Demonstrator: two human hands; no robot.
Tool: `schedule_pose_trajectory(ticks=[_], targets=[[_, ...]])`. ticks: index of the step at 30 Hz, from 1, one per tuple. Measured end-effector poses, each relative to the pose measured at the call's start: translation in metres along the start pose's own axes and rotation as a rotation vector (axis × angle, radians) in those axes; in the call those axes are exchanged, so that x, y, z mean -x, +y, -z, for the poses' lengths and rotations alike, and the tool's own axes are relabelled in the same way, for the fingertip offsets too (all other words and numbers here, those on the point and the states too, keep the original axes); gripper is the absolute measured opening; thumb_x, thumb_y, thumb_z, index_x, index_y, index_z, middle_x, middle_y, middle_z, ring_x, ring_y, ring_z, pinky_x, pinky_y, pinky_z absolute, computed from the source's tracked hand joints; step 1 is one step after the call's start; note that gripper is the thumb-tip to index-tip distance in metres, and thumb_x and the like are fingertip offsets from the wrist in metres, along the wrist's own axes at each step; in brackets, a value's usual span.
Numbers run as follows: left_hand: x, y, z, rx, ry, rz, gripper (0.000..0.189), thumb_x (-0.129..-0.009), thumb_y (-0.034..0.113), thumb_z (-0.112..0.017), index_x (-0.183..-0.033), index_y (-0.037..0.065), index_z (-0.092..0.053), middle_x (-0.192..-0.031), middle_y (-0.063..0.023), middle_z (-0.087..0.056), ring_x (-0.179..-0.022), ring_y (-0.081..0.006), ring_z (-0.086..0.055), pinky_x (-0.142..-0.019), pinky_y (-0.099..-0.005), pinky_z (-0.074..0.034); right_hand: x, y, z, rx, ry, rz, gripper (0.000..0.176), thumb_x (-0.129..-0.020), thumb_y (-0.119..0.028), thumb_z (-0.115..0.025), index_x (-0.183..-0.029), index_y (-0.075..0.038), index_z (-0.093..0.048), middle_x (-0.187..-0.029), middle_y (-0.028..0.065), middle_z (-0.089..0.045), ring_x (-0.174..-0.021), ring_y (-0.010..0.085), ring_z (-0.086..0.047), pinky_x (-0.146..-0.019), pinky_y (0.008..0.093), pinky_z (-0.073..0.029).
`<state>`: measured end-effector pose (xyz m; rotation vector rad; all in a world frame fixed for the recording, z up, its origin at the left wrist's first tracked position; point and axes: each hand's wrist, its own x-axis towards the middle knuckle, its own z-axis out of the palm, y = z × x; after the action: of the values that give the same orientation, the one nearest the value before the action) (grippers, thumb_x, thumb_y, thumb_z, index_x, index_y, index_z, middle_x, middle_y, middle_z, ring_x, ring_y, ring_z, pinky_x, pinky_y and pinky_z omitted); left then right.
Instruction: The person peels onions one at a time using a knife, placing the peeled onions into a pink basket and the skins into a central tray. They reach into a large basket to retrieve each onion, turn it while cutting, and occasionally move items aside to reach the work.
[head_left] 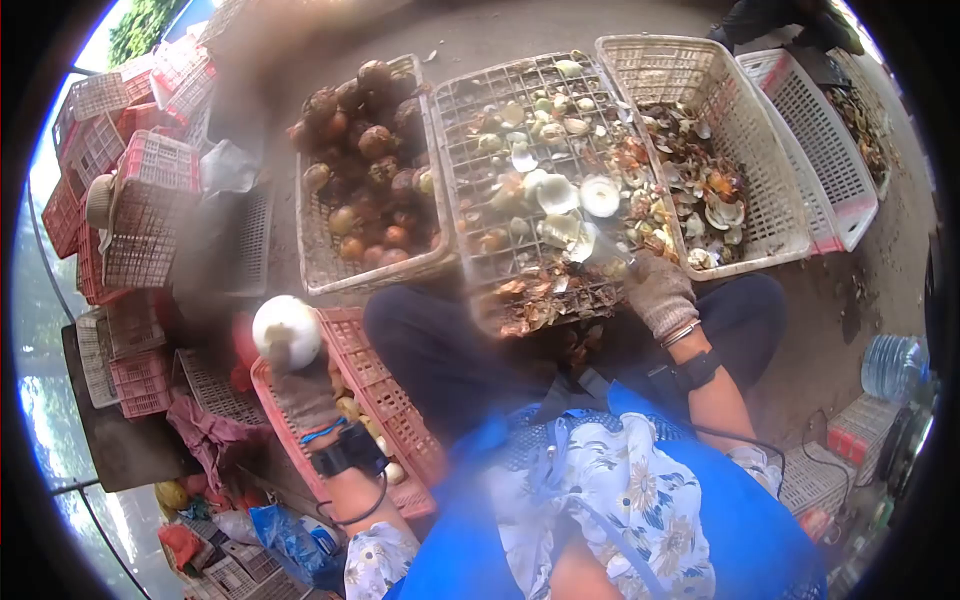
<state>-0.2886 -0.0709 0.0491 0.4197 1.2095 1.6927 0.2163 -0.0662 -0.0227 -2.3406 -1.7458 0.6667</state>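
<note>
My left hand (303, 390), in a knitted glove, is closed around a peeled white onion (287, 325) above a pink crate (372, 365) holding several pale onions. My right hand (660, 290), also gloved, grips a knife (606, 250); its blade is blurred over the scraps. In front of me a crate-like grid (475, 125) bears onion peels, cut ends and pale layers (556, 194). To its left stands a crate (432, 150) full of unpeeled brown onions (377, 142). On the right, another crate (770, 160) contains peels and scraps (722, 205).
Stacked red and white crates (150, 215) rise at the left. Further right stands a white crate (825, 150). A large water bottle (893, 367) lies at the right edge. Another person's dark-clothed leg (770, 20) shows at the top right. Blurred smudges veil parts of the view.
</note>
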Motion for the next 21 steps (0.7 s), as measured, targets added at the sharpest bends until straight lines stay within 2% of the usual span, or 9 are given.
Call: schedule_pose_trajectory(ticks=[1, 2, 5, 10, 12, 14, 17, 19, 21], targets=[[0.039, 0.029, -0.022, 0.087, -0.142, 0.086, 0.050, -0.084, 0.031, -0.073, -0.124, 0.005, -0.055, -0.114, -0.0136, -0.063, -0.103, -0.0264, -0.062, -0.085, -0.0381, -0.056, -0.002, -0.002, -0.002, -0.006, 0.032, 0.026, 0.026, -0.084, -0.031, -0.065, -0.096, -0.008, -0.065, -0.088, 0.0192, -0.068, -0.088, 0.0388, -0.065, -0.078, 0.0488, -0.051], [0.022, 0.022, 0.025, 0.094, 0.202, -0.141, 0.051, -0.086, 0.036, -0.071, -0.124, 0.006, -0.055, -0.115, -0.0121, -0.062, -0.101, -0.0257, -0.062, -0.081, -0.0362, -0.057, -0.002, -0.004, -0.004, -0.012, 0.063, 0.049, 0.026, -0.084, -0.032, -0.065, -0.096, -0.009, -0.065, -0.088, 0.0188, -0.068, -0.088, 0.0383, -0.065, -0.077, 0.0485, -0.051], [0.012, 0.012, 0.134, -0.261, 0.310, -0.087, 0.043, -0.091, 0.035, -0.065, -0.124, 0.009, -0.055, -0.122, -0.0115, -0.060, -0.105, -0.0252, -0.061, -0.086, -0.0391, -0.056, -0.007, -0.004, -0.012, -0.025, 0.039, 0.075, 0.027, -0.084, -0.033, -0.065, -0.096, -0.009, -0.065, -0.087, 0.0168, -0.068, -0.086, 0.0381, -0.065, -0.075, 0.0479, -0.051], [-0.096, -0.022, 0.057, 0.264, -0.003, 0.267, 0.031, -0.095, 0.017, -0.059, -0.123, 0.006, -0.053, -0.117, -0.0134, -0.062, -0.098, -0.0227, -0.064, -0.081, -0.0323, -0.054, -0.011, -0.019, -0.016, -0.051, 0.116, 0.124, 0.021, -0.085, -0.030, -0.066, -0.093, -0.011, -0.065, -0.087, 0.0143, -0.067, -0.083, 0.0356, -0.065, -0.071, 0.0452, -0.052], [-0.135, -0.032, -0.047, -0.125, -0.269, 0.244, 0.032, -0.091, 0.020, -0.062, -0.118, 0.003, -0.055, -0.104, -0.0086, -0.061, -0.091, -0.0248, -0.062, -0.076, -0.0357, -0.053, -0.016, -0.023, -0.020, -0.090, 0.139, 0.132, 0.020, -0.085, -0.029, -0.066, -0.093, -0.011, -0.065, -0.088, 0.0143, -0.067, -0.082, 0.0358, -0.065, -0.070, 0.0444, -0.051], [-0.179, -0.070, -0.118, -0.723, -0.244, 0.115, 0.059, -0.081, 0.015, -0.074, -0.132, 0.003, -0.045, -0.104, -0.0116, -0.063, -0.086, -0.0198, -0.064, -0.066, -0.0322, -0.052, -0.022, -0.028, -0.019, -0.145, 0.156, 0.106, 0.017, -0.085, -0.025, -0.066, -0.094, -0.011, -0.067, -0.089, 0.0145, -0.067, -0.082, 0.0355, -0.065, -0.070, 0.0423, -0.052], [-0.224, -0.124, -0.189, -1.451, -0.621, -0.143, 0.075, -0.068, 0.015, -0.081, -0.135, 0.011, -0.051, -0.124, -0.0182, -0.060, -0.115, -0.0311, -0.058, -0.099, -0.0356, -0.046, -0.030, -0.025, -0.023, -0.268, 0.199, 0.093, 0.021, -0.084, -0.020, -0.069, -0.098, -0.005, -0.068, -0.090, 0.0169, -0.069, -0.085, 0.0349, -0.067, -0.074, 0.0390, -0.053], [-0.248, -0.167, -0.207, -1.859, -0.737, -0.206, 0.068, -0.073, 0.018, -0.077, -0.135, 0.011, -0.051, -0.130, -0.0213, -0.056, -0.122, -0.0357, -0.053, -0.101, -0.0384, -0.044, -0.037, -0.026, -0.023, -0.342, 0.172, 0.034, 0.021, -0.083, -0.019, -0.071, -0.096, -0.002, -0.068, -0.089, 0.0180, -0.069, -0.083, 0.0352, -0.068, -0.074, 0.0395, -0.054], [-0.295, -0.235, -0.180, -1.877, -0.890, -0.330, 0.063, -0.079, 0.023, -0.070, -0.137, 0.012, -0.048, -0.132, -0.0231, -0.054, -0.124, -0.0384, -0.050, -0.103, -0.0413, -0.043, -0.043, -0.028, -0.025, -0.329, 0.172, 0.014, 0.021, -0.083, -0.017, -0.071, -0.096, -0.002, -0.068, -0.088, 0.0178, -0.069, -0.083, 0.0352, -0.068, -0.075, 0.0396, -0.054]])
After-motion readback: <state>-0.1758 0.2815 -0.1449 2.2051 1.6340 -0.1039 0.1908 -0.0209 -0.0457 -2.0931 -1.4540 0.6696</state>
